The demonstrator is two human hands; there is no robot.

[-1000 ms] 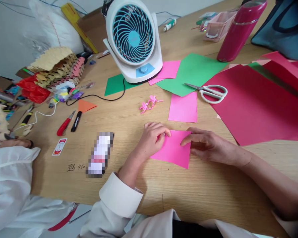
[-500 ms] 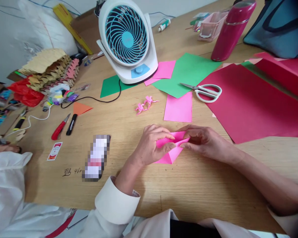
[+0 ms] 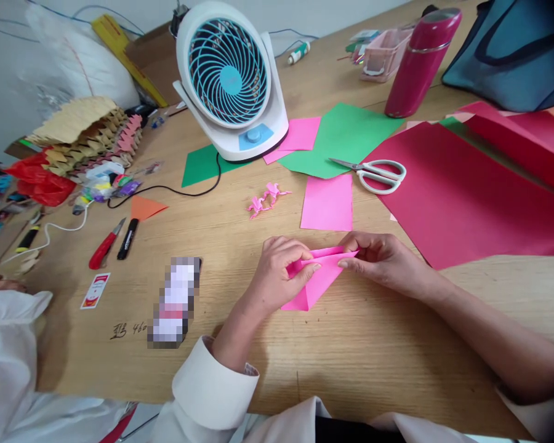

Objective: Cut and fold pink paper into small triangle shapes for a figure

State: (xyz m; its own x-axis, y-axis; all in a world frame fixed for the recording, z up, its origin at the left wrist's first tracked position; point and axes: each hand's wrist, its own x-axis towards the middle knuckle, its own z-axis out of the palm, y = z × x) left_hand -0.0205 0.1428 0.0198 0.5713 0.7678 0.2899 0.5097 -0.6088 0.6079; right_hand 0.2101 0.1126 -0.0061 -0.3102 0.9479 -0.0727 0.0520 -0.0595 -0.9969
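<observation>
A sheet of pink origami paper (image 3: pixel 321 280), partly folded with a raised pocket-like flap, is held just above the table. My left hand (image 3: pixel 281 274) pinches its left side, thumb in front and fingers behind the upper edge. The right corner is gripped between thumb and fingers of my right hand (image 3: pixel 381 261). Beyond my hands lie a flat pink paper square (image 3: pixel 327 203) and two small pink folded paper figures (image 3: pixel 268 200). White-handled scissors (image 3: pixel 381 176) rest partly on green paper (image 3: pixel 346 138) and dark red paper (image 3: pixel 480 197).
A white fan (image 3: pixel 231 80) stands at the back, its black cord running left. A magenta flask (image 3: pixel 422 67) and blue bag (image 3: pixel 512 55) are at back right. On the left lie a phone (image 3: pixel 175 301), a red knife (image 3: pixel 105 246) and a black marker-like tool (image 3: pixel 128 239). Another person's white sleeve (image 3: pixel 9 338) is at far left.
The pink paper's upper flap has narrowed, its front and back edges closer together. My right hand has pulled its corner slightly outward. The whole view has shifted slightly.
</observation>
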